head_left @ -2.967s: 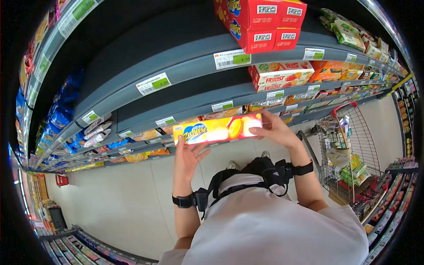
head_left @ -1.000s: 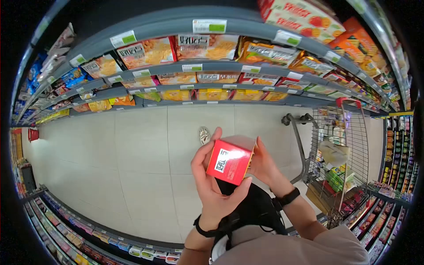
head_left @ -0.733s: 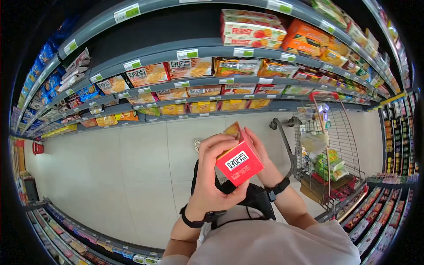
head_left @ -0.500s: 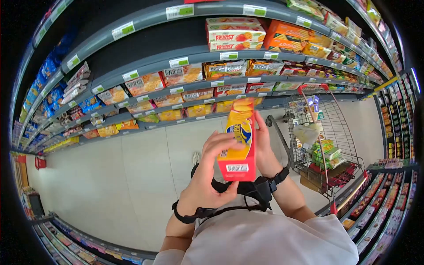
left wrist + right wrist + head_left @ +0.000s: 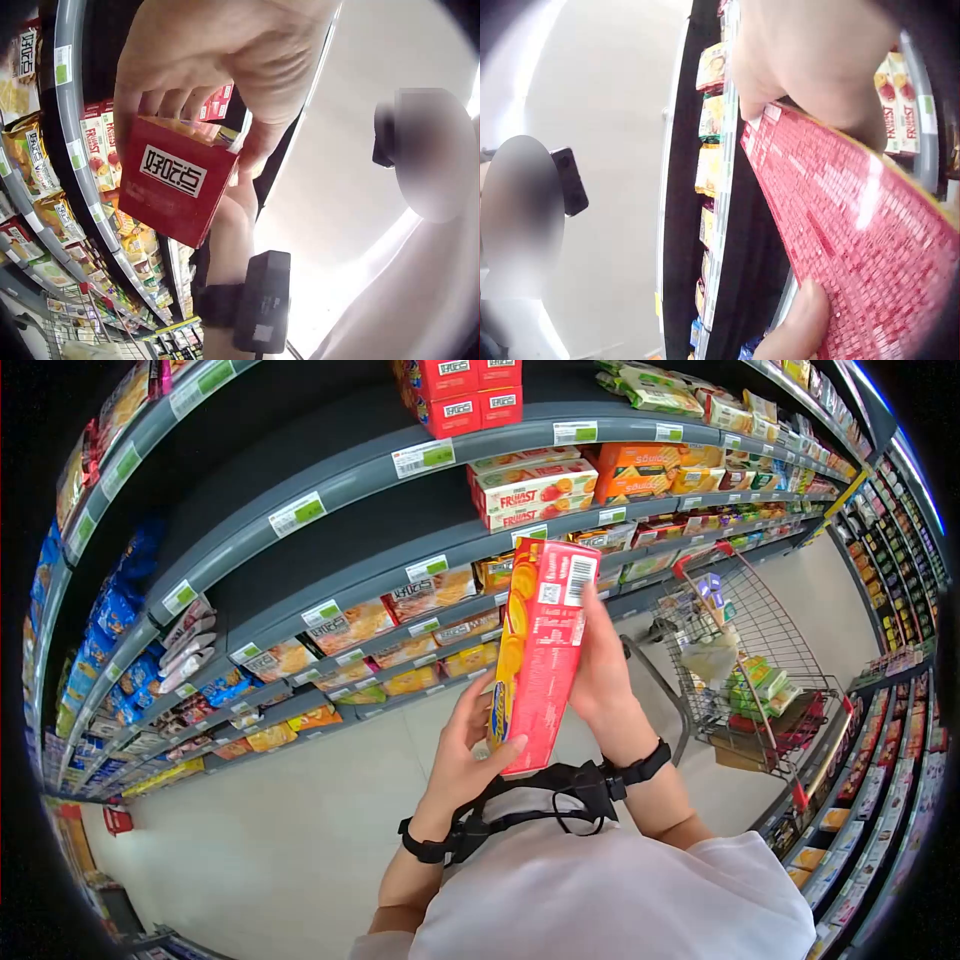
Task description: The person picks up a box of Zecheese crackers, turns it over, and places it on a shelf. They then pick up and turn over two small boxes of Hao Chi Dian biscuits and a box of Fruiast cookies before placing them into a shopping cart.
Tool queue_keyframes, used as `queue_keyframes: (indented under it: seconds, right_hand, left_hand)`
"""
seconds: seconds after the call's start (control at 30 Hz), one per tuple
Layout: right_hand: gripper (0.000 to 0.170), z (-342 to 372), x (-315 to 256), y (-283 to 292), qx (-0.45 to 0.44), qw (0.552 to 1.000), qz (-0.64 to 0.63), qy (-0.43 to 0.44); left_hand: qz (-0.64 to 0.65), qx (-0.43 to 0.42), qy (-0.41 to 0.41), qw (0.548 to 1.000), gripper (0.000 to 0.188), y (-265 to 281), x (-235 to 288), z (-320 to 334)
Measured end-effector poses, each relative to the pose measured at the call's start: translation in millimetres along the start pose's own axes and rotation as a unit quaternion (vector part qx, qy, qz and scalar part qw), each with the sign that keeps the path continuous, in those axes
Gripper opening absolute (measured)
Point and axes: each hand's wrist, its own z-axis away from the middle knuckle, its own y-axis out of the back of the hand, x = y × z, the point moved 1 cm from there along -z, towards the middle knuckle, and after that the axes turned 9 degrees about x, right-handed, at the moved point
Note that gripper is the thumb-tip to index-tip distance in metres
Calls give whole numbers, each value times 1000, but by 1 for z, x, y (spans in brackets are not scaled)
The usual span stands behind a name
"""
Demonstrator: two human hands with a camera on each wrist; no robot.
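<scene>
Both hands hold a long red and yellow biscuit box point(image 5: 548, 650) in front of the chest, its far end tipped up. Its red side, printed with small text and a barcode, faces the head camera. My left hand point(image 5: 462, 760) grips the near end, with the thumb across the red side. My right hand point(image 5: 604, 665) grips the far right edge; its fingers are hidden behind the box. In the left wrist view, the red end panel point(image 5: 171, 181) shows a white label with black characters. The right wrist view shows the densely printed red side point(image 5: 855, 225) close up.
Ahead are curved grey shelves point(image 5: 370, 575) of packaged snacks. Similar red boxes point(image 5: 460, 400) stand on an upper shelf, with white fruit biscuit boxes point(image 5: 535, 495) below. A wire shopping cart point(image 5: 755, 690) holding green packs stands at right, beside another rack point(image 5: 880, 800).
The box has come from near the shelf toward the chest and been turned. First its yellow face showed, then its red end; now its printed red side. The head view has tilted up again.
</scene>
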Motion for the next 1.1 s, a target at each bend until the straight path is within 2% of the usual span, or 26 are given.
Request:
queue_keyframes:
  seconds: [0.03,0.1,0.13,0.17,0.23,0.27,0.57,0.9,1.0,1.03,1.07,1.1]
  right_hand:
    - [47,2,1,-8,3,1000,-3,4]
    - [45,4,0,-21,-20,996,63,52]
    - [53,8,-3,-29,-45,993,90,62]
    - [53,10,-3,-29,-43,993,87,62]
    - [78,12,-3,-30,-87,974,188,88]
    - [90,10,-4,-33,-92,977,177,77]
    - [95,3,-6,-46,-120,952,253,122]
    - [96,9,0,-45,-118,945,268,145]
    - [98,9,4,-45,-94,953,255,138]
    - [99,7,5,-42,-62,956,244,152]
    - [100,5,6,-39,-31,958,234,165]
    - [100,3,7,-35,-39,957,240,160]
  left_hand:
    - [-2,-5,0,1000,74,8,-2,-3]
    - [115,-36,42,992,76,23,-5,-9]
    - [113,-40,43,992,76,27,-4,-11]
    - [131,-51,46,989,76,30,-1,-11]
    - [145,-62,49,986,77,35,1,-14]
    - [160,-75,57,983,78,36,1,-16]
    - [171,-83,62,980,83,42,4,-25]
    - [172,-91,76,978,85,51,3,-23]
    - [168,-91,90,977,83,65,-2,-21]
    - [172,-88,87,977,83,71,-2,-22]
    - [187,-78,112,973,83,79,-2,-23]
    - [202,-66,136,968,83,88,-3,-23]
